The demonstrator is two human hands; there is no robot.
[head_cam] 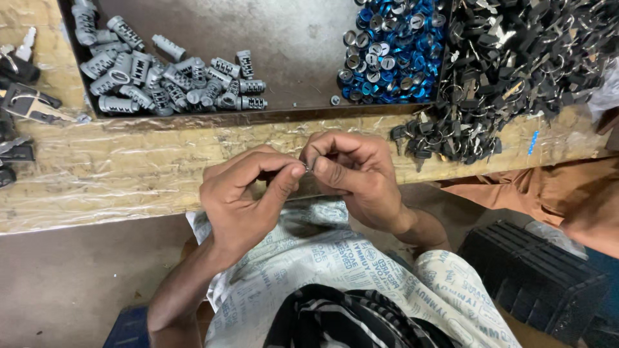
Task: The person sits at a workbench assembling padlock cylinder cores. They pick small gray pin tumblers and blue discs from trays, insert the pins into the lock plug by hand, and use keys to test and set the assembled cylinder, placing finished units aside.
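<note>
Hands meet right over the near edge of the wooden bench [129, 174]. Left hand [242, 193] and right hand [358, 171] are both pinching one tiny metal part [307, 167] between thumb and fingertips, so small I honestly can't tell what it is. Just beyond the bench edge sits a shallow tray [290, 45] with a heap of grey lock cylinders [161, 80] on its left side and blue-rimmed caps [390, 51] on its right. Right of the tray, a big pile of black-headed keys [503, 64] spills onto the bench. Printed cloth [361, 270] covers the lap below.
</note>
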